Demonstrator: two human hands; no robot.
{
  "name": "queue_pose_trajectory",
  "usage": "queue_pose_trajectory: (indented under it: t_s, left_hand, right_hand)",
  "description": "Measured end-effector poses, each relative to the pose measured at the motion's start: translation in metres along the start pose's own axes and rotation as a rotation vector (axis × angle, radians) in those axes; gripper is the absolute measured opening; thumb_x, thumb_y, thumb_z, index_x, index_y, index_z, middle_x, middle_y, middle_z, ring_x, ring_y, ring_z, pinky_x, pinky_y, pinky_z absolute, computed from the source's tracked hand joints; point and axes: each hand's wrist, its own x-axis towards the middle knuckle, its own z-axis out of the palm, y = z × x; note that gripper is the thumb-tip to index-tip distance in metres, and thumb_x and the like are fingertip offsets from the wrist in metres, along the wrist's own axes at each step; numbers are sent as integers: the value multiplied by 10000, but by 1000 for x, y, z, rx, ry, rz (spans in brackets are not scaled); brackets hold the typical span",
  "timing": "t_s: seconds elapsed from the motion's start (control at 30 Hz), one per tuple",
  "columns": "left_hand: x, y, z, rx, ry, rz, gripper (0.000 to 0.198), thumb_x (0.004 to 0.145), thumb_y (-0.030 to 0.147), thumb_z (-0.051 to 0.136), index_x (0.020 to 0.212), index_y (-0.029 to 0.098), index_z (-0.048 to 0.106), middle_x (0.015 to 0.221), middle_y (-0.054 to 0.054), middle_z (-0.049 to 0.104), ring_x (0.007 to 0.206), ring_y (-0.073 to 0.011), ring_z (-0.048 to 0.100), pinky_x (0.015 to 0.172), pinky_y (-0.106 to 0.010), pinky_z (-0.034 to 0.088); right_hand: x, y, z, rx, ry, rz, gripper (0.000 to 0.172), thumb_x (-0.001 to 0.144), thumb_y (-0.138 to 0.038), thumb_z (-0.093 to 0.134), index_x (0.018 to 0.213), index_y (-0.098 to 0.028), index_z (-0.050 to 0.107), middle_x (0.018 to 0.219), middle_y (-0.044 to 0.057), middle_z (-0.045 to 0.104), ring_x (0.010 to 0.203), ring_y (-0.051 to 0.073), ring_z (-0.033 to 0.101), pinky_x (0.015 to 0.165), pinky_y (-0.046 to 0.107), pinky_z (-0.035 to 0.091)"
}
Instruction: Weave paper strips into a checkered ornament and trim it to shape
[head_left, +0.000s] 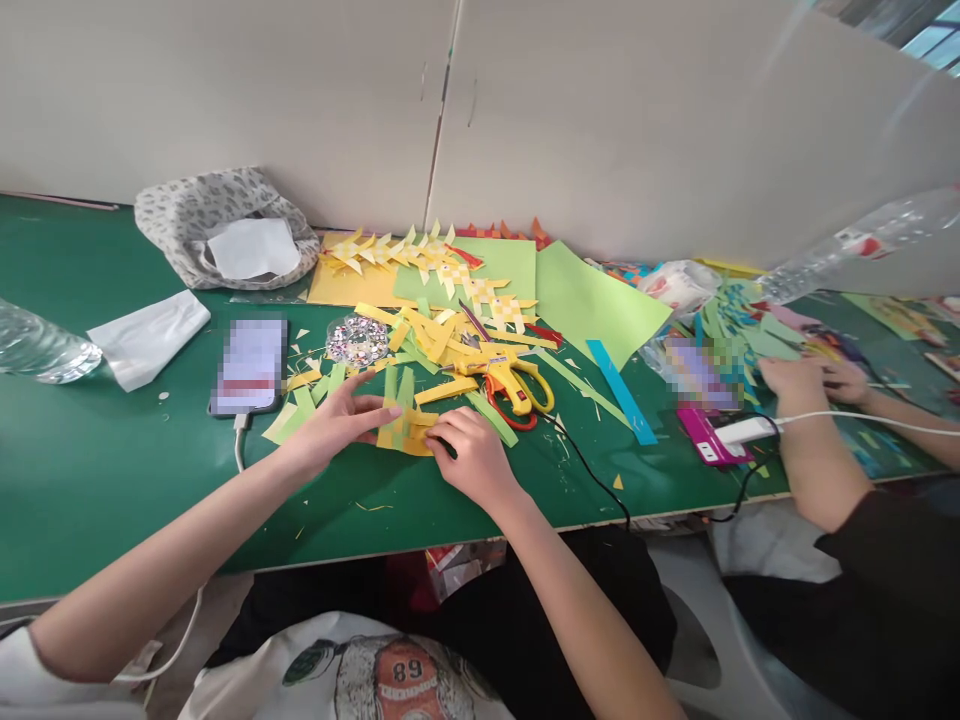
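Note:
Between my two hands lies a small woven piece of yellow and green paper strips (pixel 406 432), with some green strip ends sticking up at its far side. My left hand (pixel 337 425) grips its left side, thumb on top. The right edge is pinched in the fingers of my right hand (pixel 472 455); the fingertips are partly hidden. Just beyond are loose yellow paper strips (pixel 435 335) and a yellow glue gun (pixel 514 380) with a black cord. Orange-red scissor handles (pixel 517 415) show beside it. A clear round dish of sequins (pixel 358 341) sits behind my left hand.
Finished-looking woven paper chains (pixel 450 270) lie on coloured sheets by the wall. A charging phone (pixel 250 365), a tissue (pixel 150 340), a cloth bag (pixel 225 220) and a water bottle (pixel 45 345) are leftward. A blue strip (pixel 622 390) and a co-worker's hands (pixel 799 385) are rightward.

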Motion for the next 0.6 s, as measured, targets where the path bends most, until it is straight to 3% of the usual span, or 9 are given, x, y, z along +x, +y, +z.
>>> queue_pose_trajectory:
  t_s: [0.13, 0.27, 0.43, 0.6]
  left_hand:
    - [16, -3, -5, 107, -128, 7, 771, 664, 332, 690, 1318, 164, 318, 844, -45, 645, 756, -181, 625, 681, -333, 499]
    - [25, -12, -11, 202, -94, 37, 773, 636, 327, 696, 1296, 138, 341, 798, -37, 656, 767, -220, 637, 694, -368, 490]
    - [24, -17, -14, 85, -138, 17, 861, 577, 275, 744, 1310, 149, 312, 888, -56, 676, 872, -237, 636, 780, -370, 487]
    - [21, -13, -14, 13, -153, 41, 713, 548, 265, 770, 1182, 178, 456, 908, -55, 683, 893, -239, 636, 802, -359, 492]
  right_hand:
    - [0, -1, -2, 18, -8, 14, 146, 839, -185, 501, 768, -198, 628, 773, 34, 640, 774, 183, 540, 708, 328, 446]
    - [6, -1, -8, 77, 28, 89, 151, 845, -241, 509, 758, -201, 625, 753, 30, 647, 760, 176, 551, 696, 315, 450]
    - [23, 1, -10, 116, 33, 255, 186, 837, -336, 531, 914, -204, 636, 810, 46, 635, 824, 190, 554, 695, 302, 452]
    - [31, -2, -5, 227, -1, 248, 124, 817, -311, 567, 761, -216, 624, 793, 22, 637, 810, 180, 553, 685, 297, 438]
